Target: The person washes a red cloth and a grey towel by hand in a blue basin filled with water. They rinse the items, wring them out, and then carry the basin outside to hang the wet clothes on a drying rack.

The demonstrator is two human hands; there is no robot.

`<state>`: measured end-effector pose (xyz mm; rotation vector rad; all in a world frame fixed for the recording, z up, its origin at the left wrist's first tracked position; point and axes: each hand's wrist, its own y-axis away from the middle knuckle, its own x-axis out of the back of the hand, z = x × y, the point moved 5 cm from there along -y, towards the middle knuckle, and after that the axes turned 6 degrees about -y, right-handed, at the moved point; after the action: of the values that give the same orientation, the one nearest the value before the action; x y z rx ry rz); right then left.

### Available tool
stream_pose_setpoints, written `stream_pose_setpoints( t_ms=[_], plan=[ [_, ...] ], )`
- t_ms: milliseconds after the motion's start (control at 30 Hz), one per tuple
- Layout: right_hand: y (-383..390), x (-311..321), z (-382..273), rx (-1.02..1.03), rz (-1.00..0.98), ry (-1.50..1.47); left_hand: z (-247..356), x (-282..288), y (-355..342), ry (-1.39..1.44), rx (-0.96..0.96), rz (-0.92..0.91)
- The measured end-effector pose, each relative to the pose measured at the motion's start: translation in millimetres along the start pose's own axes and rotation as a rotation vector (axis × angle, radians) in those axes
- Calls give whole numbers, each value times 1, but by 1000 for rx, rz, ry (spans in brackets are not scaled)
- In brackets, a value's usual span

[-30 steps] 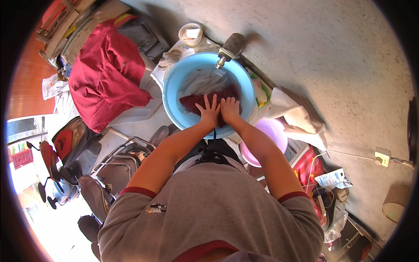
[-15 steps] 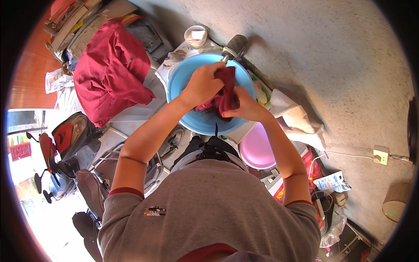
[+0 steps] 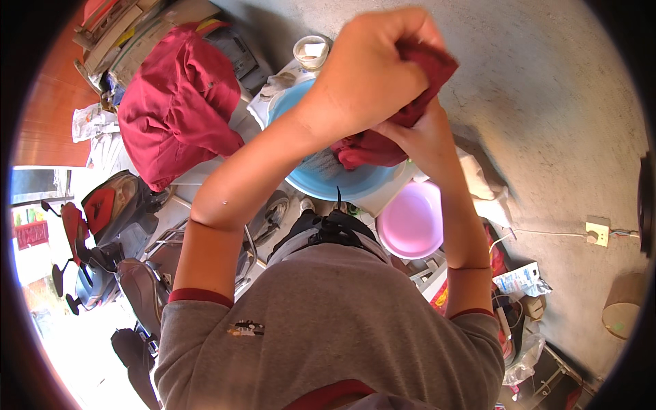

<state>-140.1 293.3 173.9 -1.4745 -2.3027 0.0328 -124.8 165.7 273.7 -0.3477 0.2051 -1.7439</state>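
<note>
A wet-looking dark red cloth [image 3: 371, 150] is raised over the light blue basin [image 3: 324, 190], its lower part hanging down into or just above it. My left hand [image 3: 379, 72] is closed round the cloth's upper end, high over the basin's far right side. Below and to the right, my right hand [image 3: 425, 137] grips the same cloth lower down, its thumb pressed across it. Some greyish, foamy-looking water shows in the basin beside the cloth. My forearms and hands hide the basin's far and right parts, along with the tap there.
A larger red garment [image 3: 174, 102] lies draped to the left of the basin. A pink basin [image 3: 412, 220] sits near right, below my right forearm. A small white tub [image 3: 311, 52] stands beyond the blue basin. Rightward rises a grey wall with a socket [image 3: 597, 232]; a scooter [image 3: 102, 212] stands far left.
Both hands have risen from inside the blue basin and shifted right, lifting the red cloth with them. My left hand is now much higher and nearer the camera.
</note>
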Motion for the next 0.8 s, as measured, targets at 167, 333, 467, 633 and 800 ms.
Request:
stream_pose_setpoints(
  t_ms=[167,333,467,633,800],
  plan=[
    [8,-4,102,-295,-258,247,-128,-2,35,-474,157,-26],
    [32,-46,191,-181,-563,271,-300,-23,108,-621,280,-308],
    [47,-86,261,-208,-663,650,-423,-55,157,-1017,404,-553],
    [79,-146,282,23,-473,1034,-419,-80,190,-1472,495,-739],
    [77,-140,271,45,-330,866,-430,-68,191,-1591,410,-793]
  ],
)
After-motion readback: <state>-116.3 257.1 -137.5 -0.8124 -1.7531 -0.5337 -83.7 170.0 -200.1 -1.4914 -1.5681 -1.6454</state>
